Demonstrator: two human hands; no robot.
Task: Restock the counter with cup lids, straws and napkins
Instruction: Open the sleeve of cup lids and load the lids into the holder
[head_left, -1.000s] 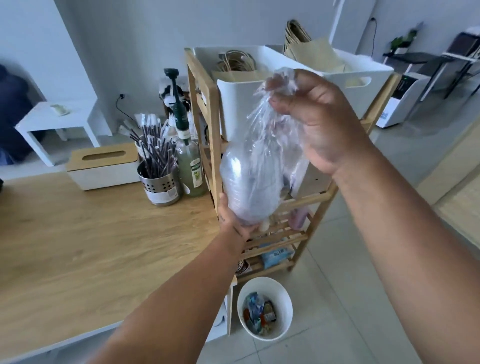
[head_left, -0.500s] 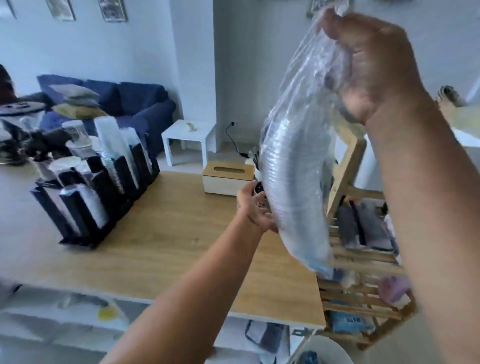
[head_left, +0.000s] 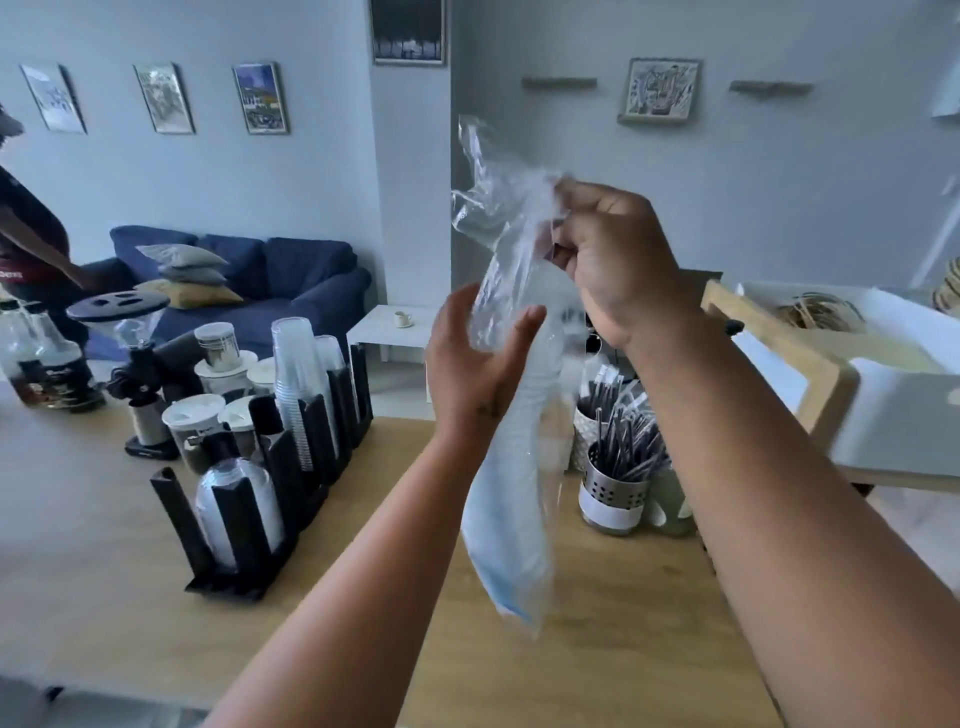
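Note:
A long clear plastic bag of stacked cup lids (head_left: 511, 519) hangs upright over the wooden counter (head_left: 104, 597). My right hand (head_left: 618, 254) is shut on the bag's bunched top. My left hand (head_left: 467, 374) curls loosely around the bag just below that, thumb on one side and fingers on the other. A black cup-and-lid organiser (head_left: 311, 447) stands on the counter to the left, with clear dome lids (head_left: 234, 499) in its front slot and clear cups (head_left: 296, 374) further back. A perforated metal pot of straws (head_left: 615, 483) stands right behind the bag.
A wooden shelf rack (head_left: 779, 353) with white bins stands at the counter's right end. A coffee grinder (head_left: 135, 364) and bottles (head_left: 47, 364) sit at the far left. Another person (head_left: 26, 228) stands at the left edge, before a blue sofa (head_left: 291, 270).
I have turned left from the shelf rack to the counter, carrying the bag. My right hand has come down with the bag's top, and my left hand has slid up from its lower part.

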